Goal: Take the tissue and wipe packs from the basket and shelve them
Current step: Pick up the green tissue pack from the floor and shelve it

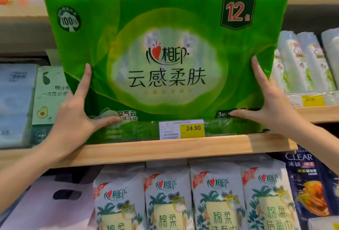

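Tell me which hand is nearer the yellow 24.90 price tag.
Right. The right hand has its thumb tip just above-right of the price tag; the left hand has its thumb farther off to the tag's left.

**Green pack, pale wood shelf**

The pack (165, 55) gripped at its lower corners was bright green, with a pale whitish oval between the two grips, dark green lettering, a red heart and a red "12" on a dark green badge. Below the grips, the tag (181, 129) was white and yellow, the shelf (165, 149) light wood.
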